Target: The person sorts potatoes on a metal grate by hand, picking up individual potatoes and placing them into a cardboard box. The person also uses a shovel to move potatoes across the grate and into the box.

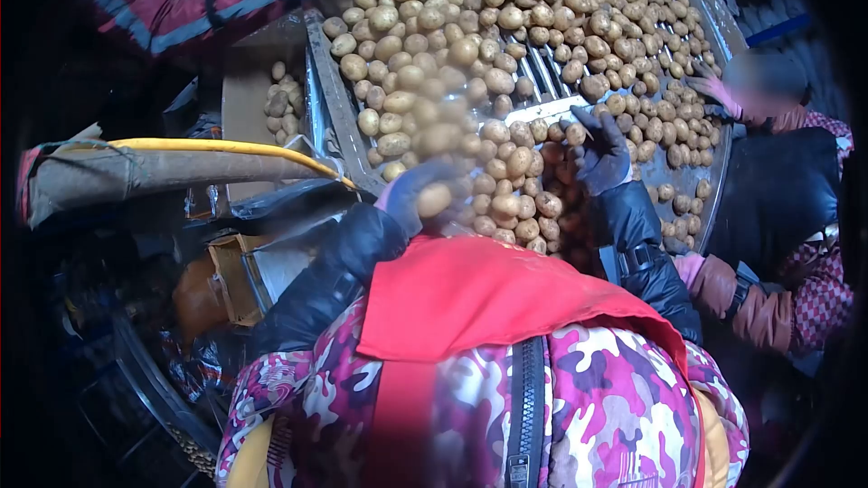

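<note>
By the table's point(334, 104) near edge, left hand point(418, 183) holds a potato point(434, 200), fingers too blurred to tell; right hand point(608, 158) pinches another potato point(576, 134).

the scene is taken in by a single camera worn on the head, faced forward and steeply down. the patterned jacket point(592, 407) of the wearer is seen from above, very near, along the bottom edge. the left hand point(425, 190) and right hand point(604, 158) are caught at middle range, and the potatoes point(615, 0) are spread farther off, toward the top. the view is ringed by a dark, rounded border.
</note>
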Demonstrator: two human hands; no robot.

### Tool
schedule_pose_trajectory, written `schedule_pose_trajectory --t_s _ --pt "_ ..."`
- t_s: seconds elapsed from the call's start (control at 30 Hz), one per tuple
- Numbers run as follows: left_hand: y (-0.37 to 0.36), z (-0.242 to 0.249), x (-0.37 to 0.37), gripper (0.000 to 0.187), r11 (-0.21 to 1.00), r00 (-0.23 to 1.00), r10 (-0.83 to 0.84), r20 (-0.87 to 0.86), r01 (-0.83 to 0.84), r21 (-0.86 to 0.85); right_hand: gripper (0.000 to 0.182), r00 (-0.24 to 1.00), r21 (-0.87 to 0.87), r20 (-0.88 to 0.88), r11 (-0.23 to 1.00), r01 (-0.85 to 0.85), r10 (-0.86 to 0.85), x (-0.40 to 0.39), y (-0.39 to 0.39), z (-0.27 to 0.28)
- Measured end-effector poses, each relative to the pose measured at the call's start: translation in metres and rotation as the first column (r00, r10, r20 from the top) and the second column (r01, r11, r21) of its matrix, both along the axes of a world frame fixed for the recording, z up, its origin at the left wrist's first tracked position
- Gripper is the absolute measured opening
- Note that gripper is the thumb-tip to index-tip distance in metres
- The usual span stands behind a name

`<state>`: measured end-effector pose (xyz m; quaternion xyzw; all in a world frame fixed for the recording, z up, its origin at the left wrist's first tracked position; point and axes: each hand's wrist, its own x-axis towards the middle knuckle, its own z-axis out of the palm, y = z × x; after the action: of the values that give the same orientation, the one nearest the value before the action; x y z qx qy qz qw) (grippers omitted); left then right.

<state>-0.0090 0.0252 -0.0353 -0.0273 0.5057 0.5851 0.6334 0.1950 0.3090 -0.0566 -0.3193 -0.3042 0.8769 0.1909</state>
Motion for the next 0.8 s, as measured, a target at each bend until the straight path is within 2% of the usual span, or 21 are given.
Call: schedule_pose_trajectory --t_s 0.03,0.07,0.1,0.13,0.17,0.2,0.23,0.27,0.3,0.37,0.43,0.47,0.57,0.6,0.63,0.67,0.7,0.73,0.77,0.8 --pt "-0.003 -0.004 -0.004 0.054 0.998 0.964 -0.063 -0.259 0.065 -0.003 0.036 0.999 -0.079 -0.004 0.996 -0.052 0.052 -0.001 0.000 -0.003" --pt "-0.008 -0.013 -0.007 0.050 0.992 0.859 -0.121 -0.497 0.125 -0.026 0.035 0.993 -0.120 -0.036 0.986 -0.119 0.116 -0.004 -0.004 -0.008" --pt "-0.007 -0.007 -0.008 0.045 0.982 0.694 -0.170 -0.699 0.176 -0.065 0.031 0.990 -0.048 0.134 0.998 -0.043 0.049 -0.013 -0.020 0.009" --pt "-0.003 -0.001 -0.005 0.051 0.998 0.687 -0.039 -0.725 -0.010 -0.062 0.028 0.987 -0.167 -0.035 0.973 -0.161 0.157 -0.013 -0.017 -0.002" --pt "0.002 0.007 -0.005 0.054 0.982 0.508 -0.187 -0.841 0.082 -0.169 0.026 0.947 -0.260 -0.208 0.920 -0.293 0.243 -0.013 -0.013 -0.014" --pt "0.013 0.036 -0.007 0.057 0.945 0.292 -0.323 -0.900 0.142 -0.293 0.022 0.992 0.058 0.048 0.991 -0.121 0.119 -0.021 -0.023 -0.015" --pt "0.021 0.052 -0.008 0.061 0.891 0.057 -0.437 -0.898 0.167 -0.423 0.025 0.952 0.505 0.233 0.812 -0.291 0.196 -0.020 -0.021 -0.031" --pt "0.024 0.037 -0.008 0.071 0.785 -0.047 -0.589 -0.807 0.206 -0.585 0.028 0.899 0.793 0.432 0.445 -0.417 0.075 -0.020 -0.019 -0.046" --pt "0.032 0.040 -0.002 0.068 0.714 -0.098 -0.657 -0.748 0.236 -0.659 0.031 0.878 0.686 0.475 0.601 -0.411 0.058 -0.026 -0.032 -0.035" --pt "0.046 0.015 -0.004 0.063 0.663 -0.238 -0.668 -0.705 0.237 -0.710 0.036 0.842 0.800 0.539 0.330 -0.501 -0.030 -0.024 -0.044 -0.028" --pt "0.047 0.020 -0.010 0.059 0.678 -0.184 -0.675 -0.715 0.229 -0.699 0.039 0.795 0.797 0.595 0.213 -0.565 -0.118 -0.024 -0.055 -0.016" --pt "0.045 0.022 -0.011 0.057 0.686 -0.149 -0.676 -0.722 0.229 -0.690 0.040 0.808 0.810 0.580 0.186 -0.557 -0.104 -0.022 -0.051 -0.030" --pt "0.015 0.047 -0.007 0.052 0.816 -0.063 -0.370 -0.927 0.454 -0.357 0.041 0.808 0.801 0.585 0.200 -0.564 -0.065 -0.017 -0.048 -0.020" --pt "-0.006 0.050 0.002 0.049 0.865 0.007 -0.300 -0.954 0.423 -0.269 0.040 0.821 0.808 0.569 0.217 -0.548 -0.043 -0.016 -0.046 -0.022" --pt "-0.029 0.053 -0.001 0.054 0.876 0.136 -0.254 -0.958 0.453 -0.168 0.040 0.813 0.801 0.581 0.203 -0.563 -0.039 -0.016 -0.046 -0.020" --pt "-0.055 0.044 0.000 0.055 0.923 0.417 -0.245 -0.875 0.377 -0.078 0.040 0.803 0.793 0.595 0.188 -0.579 -0.034 -0.016 -0.045 -0.014" --pt "-0.072 0.069 -0.007 0.053 0.884 0.455 -0.456 -0.765 0.333 -0.328 0.040 0.797 0.789 0.603 0.172 -0.590 -0.033 -0.016 -0.044 -0.012" --pt "-0.099 0.058 -0.016 0.054 0.938 0.459 -0.345 -0.819 0.197 -0.284 0.038 0.819 0.814 0.573 0.142 -0.564 -0.034 -0.015 -0.042 -0.019" --pt "-0.121 0.061 -0.030 0.052 0.941 0.353 -0.335 -0.873 0.081 -0.328 0.038 0.819 0.816 0.572 0.128 -0.564 -0.036 -0.015 -0.042 -0.021" --pt "-0.136 0.064 -0.045 0.050 0.908 0.355 -0.350 -0.867 -0.098 -0.407 0.038 0.820 0.818 0.571 0.112 -0.564 -0.039 -0.015 -0.042 -0.020"
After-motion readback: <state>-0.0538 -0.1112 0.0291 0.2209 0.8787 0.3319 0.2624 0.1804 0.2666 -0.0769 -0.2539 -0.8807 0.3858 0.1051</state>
